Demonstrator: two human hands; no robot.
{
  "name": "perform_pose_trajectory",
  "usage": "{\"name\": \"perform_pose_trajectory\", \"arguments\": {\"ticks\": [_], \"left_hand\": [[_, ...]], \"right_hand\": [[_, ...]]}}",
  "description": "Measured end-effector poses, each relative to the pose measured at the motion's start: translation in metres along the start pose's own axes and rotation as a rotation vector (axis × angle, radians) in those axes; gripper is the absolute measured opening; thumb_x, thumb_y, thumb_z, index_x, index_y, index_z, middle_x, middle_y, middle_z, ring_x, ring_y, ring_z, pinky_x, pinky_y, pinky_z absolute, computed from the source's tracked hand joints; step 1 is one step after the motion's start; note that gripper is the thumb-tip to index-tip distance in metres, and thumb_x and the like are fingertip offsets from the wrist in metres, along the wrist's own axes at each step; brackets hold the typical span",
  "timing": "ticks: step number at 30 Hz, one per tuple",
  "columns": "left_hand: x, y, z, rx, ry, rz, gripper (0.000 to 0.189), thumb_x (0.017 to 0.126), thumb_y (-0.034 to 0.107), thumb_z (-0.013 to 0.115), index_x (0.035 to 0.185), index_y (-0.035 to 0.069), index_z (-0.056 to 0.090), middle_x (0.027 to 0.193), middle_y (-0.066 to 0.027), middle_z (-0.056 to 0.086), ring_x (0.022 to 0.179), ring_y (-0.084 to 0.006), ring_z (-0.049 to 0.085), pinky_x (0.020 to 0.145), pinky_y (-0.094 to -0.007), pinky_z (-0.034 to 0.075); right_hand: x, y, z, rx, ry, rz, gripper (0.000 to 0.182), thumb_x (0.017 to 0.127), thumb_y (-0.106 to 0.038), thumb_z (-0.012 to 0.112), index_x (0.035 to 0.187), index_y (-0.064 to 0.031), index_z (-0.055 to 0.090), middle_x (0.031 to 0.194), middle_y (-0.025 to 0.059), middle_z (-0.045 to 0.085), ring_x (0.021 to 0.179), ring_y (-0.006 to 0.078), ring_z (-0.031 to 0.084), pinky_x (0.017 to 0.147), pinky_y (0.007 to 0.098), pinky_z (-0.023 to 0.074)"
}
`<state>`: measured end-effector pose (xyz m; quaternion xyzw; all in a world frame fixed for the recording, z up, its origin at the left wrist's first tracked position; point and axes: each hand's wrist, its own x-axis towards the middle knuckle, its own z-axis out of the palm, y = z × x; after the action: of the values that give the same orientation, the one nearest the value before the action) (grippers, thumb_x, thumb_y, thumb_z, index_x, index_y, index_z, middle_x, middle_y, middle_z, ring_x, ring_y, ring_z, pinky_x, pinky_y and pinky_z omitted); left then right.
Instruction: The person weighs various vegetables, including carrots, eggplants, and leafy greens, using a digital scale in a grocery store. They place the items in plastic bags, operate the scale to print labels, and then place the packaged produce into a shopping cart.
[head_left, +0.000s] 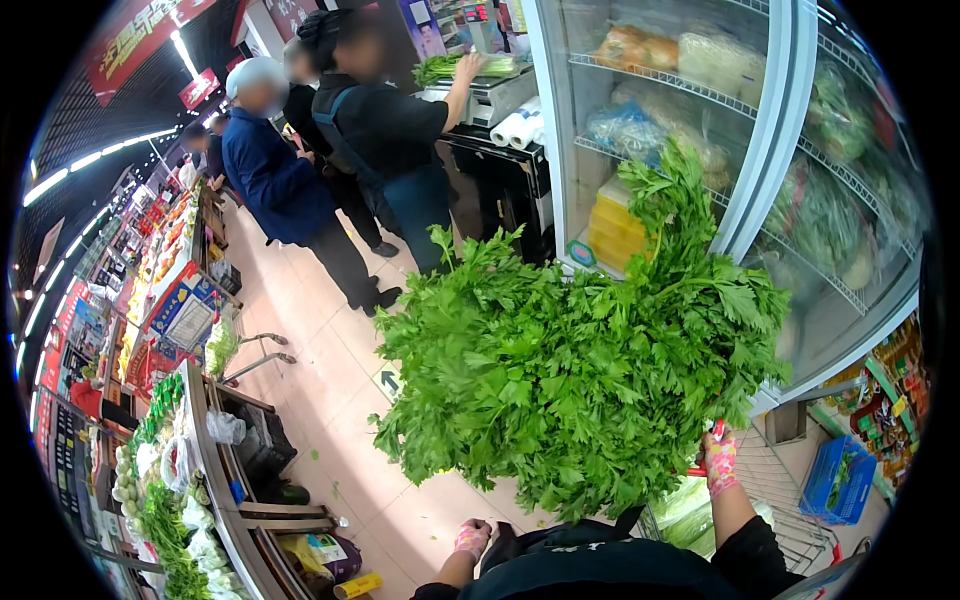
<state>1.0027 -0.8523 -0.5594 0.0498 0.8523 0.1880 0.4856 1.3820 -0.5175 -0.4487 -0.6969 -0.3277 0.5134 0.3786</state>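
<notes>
A big mass of leafy celery (585, 360) fills the middle of the view, its leaves hiding most of what carries it. My right hand (721, 457), in a pink patterned glove, is closed at the right edge of the leaves, on a red handle (697, 472) of a wire shopping cart (780, 480). Low in the view, my left hand (473, 537), in a matching glove, is beside my dark apron with its fingers curled; whether it holds anything is unclear. Pale green leafy vegetables (686, 514) lie in the cart below the celery.
A glass-door refrigerator (780, 127) stands close at the right, near a blue crate (838, 480). Several people stand ahead left, one reaching to celery on a scale (487, 97). Vegetable stands (202, 450) line the left side; a yellow roll (358, 586) lies on the tiled floor (330, 360).
</notes>
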Motion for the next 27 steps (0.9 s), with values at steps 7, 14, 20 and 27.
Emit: {"name": "perform_pose_trajectory", "arguments": {"ticks": [7,14,20,27], "left_hand": [[0.021,-0.039,-0.040,0.076,-0.111,0.155,0.024,0.067,0.018,0.062,0.083,0.001,0.064,0.072,-0.0080,0.063,0.066,-0.0148,0.060,0.061,-0.0270,0.048],[0.028,-0.057,-0.135,0.211,-0.141,0.007,0.017,0.073,0.016,0.054,0.083,0.005,0.064,0.082,-0.0091,0.063,0.078,-0.0203,0.060,0.071,-0.0326,0.048],[0.143,-0.129,-0.205,-0.400,-0.179,-0.073,0.003,0.072,0.003,0.059,0.070,0.001,0.060,0.063,-0.0091,0.059,0.057,-0.0190,0.059,0.052,-0.0294,0.048],[0.178,-0.129,-0.254,-0.257,-0.121,0.114,0.011,0.071,0.000,0.060,0.081,-0.004,0.057,0.063,-0.0090,0.058,0.054,-0.0198,0.058,0.049,-0.0289,0.049]], "right_hand": [[0.010,0.009,-0.006,-0.237,0.222,-0.211,0.025,0.077,-0.014,0.061,0.096,-0.0042,0.047,0.069,0.0028,0.049,0.051,0.0105,0.047,0.044,0.0247,0.0395],[-0.037,-0.006,-0.008,-0.063,0.595,-0.703,0.022,0.084,-0.004,0.051,0.105,0.0005,0.049,0.091,0.0070,0.055,0.080,0.0127,0.053,0.073,0.0253,0.0440],[-0.123,-0.079,0.088,0.004,0.461,-0.828,0.024,0.083,0.002,0.048,0.106,0.0008,0.048,0.100,0.0076,0.052,0.090,0.0137,0.050,0.082,0.0247,0.0412],[-0.214,-0.106,0.211,-0.153,0.186,-0.958,0.018,0.077,0.008,0.048,0.092,-0.0007,0.050,0.093,0.0082,0.050,0.084,0.0147,0.050,0.075,0.0249,0.0433]]}}
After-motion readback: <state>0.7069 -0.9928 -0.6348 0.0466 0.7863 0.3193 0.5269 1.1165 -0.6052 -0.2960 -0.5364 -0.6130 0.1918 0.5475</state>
